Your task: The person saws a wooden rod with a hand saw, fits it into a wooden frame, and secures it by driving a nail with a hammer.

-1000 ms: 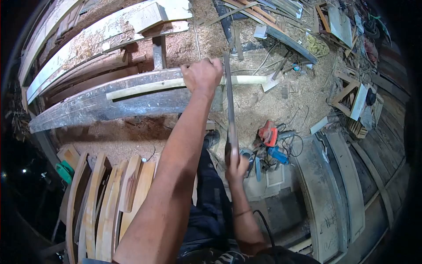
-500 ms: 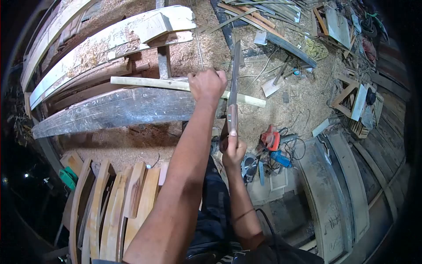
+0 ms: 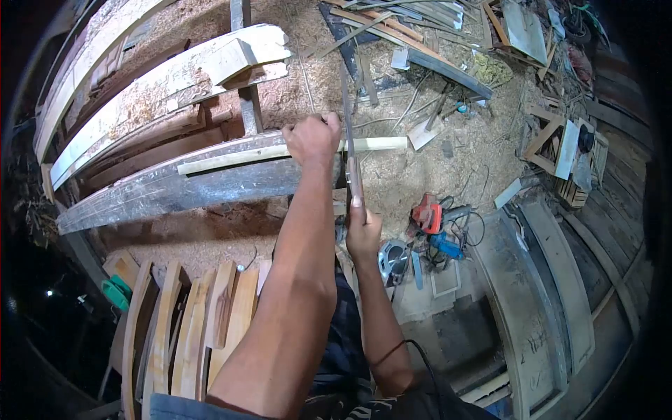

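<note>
My left hand [image 3: 313, 142] is closed around a thin pale strip of wood [image 3: 238, 159] and holds it along the top of a long weathered plank [image 3: 210, 185]. The strip's right end sticks out past the plank. In my right hand [image 3: 364, 234] is the handle of a handsaw [image 3: 347, 119], gripped from below. Its blade points away from me and crosses the strip just right of my left fist. Blade and strip seem to touch, but how deep any cut is cannot be made out.
Planed boards [image 3: 189, 329] stand at lower left. A whitish beam [image 3: 168, 77] lies beyond the plank. Red and blue power tools [image 3: 428, 213] and a circular saw [image 3: 393, 259] rest on the shavings at right. Scrap strips [image 3: 413, 42] are piled at the back.
The handsaw has swung more upright and shifted left relative to the view. The wood strip's left end has come down against the plank. My left hand keeps its grip; the view has shifted slightly.
</note>
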The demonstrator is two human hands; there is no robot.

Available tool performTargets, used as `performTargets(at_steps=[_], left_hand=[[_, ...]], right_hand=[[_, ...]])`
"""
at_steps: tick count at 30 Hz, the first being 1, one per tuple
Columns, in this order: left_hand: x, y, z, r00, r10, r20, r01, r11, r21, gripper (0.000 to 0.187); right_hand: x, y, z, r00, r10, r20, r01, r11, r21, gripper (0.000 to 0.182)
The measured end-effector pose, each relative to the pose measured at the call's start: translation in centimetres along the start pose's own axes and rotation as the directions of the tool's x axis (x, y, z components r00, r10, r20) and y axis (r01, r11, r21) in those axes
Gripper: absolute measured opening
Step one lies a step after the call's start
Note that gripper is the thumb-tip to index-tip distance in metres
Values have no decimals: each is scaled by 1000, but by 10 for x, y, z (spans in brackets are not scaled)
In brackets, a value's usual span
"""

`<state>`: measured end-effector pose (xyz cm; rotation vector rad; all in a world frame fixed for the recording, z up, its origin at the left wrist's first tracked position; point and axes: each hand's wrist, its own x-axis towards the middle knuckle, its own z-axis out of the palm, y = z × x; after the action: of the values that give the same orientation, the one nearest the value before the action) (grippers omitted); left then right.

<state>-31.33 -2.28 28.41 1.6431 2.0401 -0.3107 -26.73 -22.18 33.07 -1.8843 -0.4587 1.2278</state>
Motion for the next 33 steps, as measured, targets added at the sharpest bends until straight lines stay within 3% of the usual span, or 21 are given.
performTargets(at_steps=[2,4,5,7,10,12,14,15,16,18,19,25,27,30,33], left_hand=[[-2,1,-6,999,-13,44,13,1000,3,50],[2,4,-7,997,-22,74,23,1000,-9,49],[-1,-1,0,999,-10,38,9,1000,9,48],[0,0,-2,1000,7,-12,-7,1000,28,48],[-4,-1,4,998,2,66,-3,1000,16,50],[2,-4,13,997,21,-79,-20,1000,17,47],[-2,-6,13,997,15,-70,-13,1000,19,48],[1,-2,10,996,18,-82,-18,1000,10,48],[8,3,6,995,22,-93,-22,1000,4,48],[3,1,5,999,-37,-40,37,999,5,49],[4,1,5,998,-39,-45,38,999,-20,50],[1,3,0,998,-52,-19,52,999,-14,51],[-1,3,1,999,-44,17,44,999,-10,52],[0,1,7,995,-5,-95,6,1000,2,54],[0,1,8,989,-9,-146,7,1000,-12,53]], right_hand=[[-20,-5,-11,1000,0,4,0,994,-107,48],[-77,30,-14,986,155,-61,-141,972,190,51],[-89,27,-21,985,160,-58,-147,971,186,51],[-91,14,-32,992,114,-46,-118,989,-89,51],[-15,10,-19,1000,15,26,-11,989,-150,49],[-17,10,-14,995,91,38,-88,993,-75,49],[-70,27,-25,990,121,-74,-117,992,49,52],[-97,53,-40,991,127,-36,-125,991,48,48],[-88,52,-38,993,114,-36,-112,992,50,48],[-83,49,-41,1000,7,-25,-12,982,-190,48],[-63,47,-34,996,-81,-42,76,989,-126,50],[-23,7,-52,999,8,46,-1,990,-138,57],[-14,7,-50,998,-34,50,40,991,-129,55],[28,-20,-22,974,-220,54,226,955,-192,56],[60,2,-8,980,-192,50,193,981,-25,57]])
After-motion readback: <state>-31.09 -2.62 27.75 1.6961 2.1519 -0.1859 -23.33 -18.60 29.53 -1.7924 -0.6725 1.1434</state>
